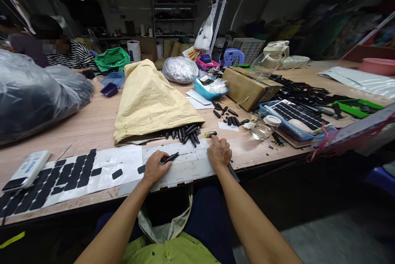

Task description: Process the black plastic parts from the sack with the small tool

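Note:
My left hand (pixel 156 167) is closed on a slim black part with a pointed end (pixel 170 158), held over a grey board (pixel 182 170) at the table's front edge. My right hand (pixel 219 152) rests with curled fingers at the board's right end; whatever it may hold is hidden. Just beyond its knuckles lies a short yellow-and-black cylinder (pixel 210 134). A pile of black pointed parts (pixel 189 133) spills from the mouth of a cream sack (pixel 151 99). To the left, a white sheet (pixel 126 157) carries rows of black rounded patches (pixel 87 167).
A white boxy device (pixel 27 169) sits at the left front. Behind stand a cardboard box (pixel 247 87), a blue basket (pixel 210 89) and a clear jar (pixel 262 130). Large plastic bags (pixel 37 95) fill the left side. Another person in a striped top (pixel 80 56) sits across the table.

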`<state>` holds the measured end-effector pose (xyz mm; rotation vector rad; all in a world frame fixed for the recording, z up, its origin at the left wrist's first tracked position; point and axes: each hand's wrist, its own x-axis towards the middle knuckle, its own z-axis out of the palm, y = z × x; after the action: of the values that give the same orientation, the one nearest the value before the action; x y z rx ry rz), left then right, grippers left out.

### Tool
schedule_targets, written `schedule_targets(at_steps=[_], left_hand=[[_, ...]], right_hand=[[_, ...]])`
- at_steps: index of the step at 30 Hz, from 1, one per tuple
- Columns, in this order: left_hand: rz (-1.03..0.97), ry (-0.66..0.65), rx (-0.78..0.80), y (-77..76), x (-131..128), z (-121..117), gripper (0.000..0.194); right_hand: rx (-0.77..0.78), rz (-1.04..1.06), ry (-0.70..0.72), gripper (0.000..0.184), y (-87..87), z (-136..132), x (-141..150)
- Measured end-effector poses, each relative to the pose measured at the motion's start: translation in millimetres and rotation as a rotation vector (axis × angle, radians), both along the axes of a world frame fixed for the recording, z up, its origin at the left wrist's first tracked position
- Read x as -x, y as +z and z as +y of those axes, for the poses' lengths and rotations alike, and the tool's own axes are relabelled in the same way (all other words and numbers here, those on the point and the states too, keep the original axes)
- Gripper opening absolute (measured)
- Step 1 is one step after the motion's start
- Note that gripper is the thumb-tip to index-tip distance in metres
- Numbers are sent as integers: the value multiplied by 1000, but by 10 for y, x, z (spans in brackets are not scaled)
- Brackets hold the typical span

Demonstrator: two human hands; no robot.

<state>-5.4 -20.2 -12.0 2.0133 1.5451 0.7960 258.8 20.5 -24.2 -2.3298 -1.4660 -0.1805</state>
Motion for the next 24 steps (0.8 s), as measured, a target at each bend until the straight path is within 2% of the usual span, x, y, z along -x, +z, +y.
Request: schedule_targets(at_steps=[3, 7, 9, 13, 16, 19, 24], left_hand=[[-14, -4, 14, 11, -1, -6, 16], [-26, 8, 37, 22, -12, -10, 14], [-33, 31, 46, 29, -22, -11, 13], [-34, 72, 68, 39, -46, -14, 12], [-36, 78, 58, 38, -57, -18, 12], [-28, 73, 43, 38, -59, -24, 9], [-42, 92, 54, 37, -64, -30, 8]], right_hand=[[-1, 111, -2, 41, 76, -38, -6], [-195, 317, 54, 43, 218, -269, 122], [-263, 469, 204, 42, 270, -445, 264], [-207, 725, 541, 38, 306, -762, 621], [-178, 731, 666, 36, 304, -893, 849], [-153, 656, 722, 38, 296, -951, 987], [-102, 503, 683, 39, 292, -959, 1019]])
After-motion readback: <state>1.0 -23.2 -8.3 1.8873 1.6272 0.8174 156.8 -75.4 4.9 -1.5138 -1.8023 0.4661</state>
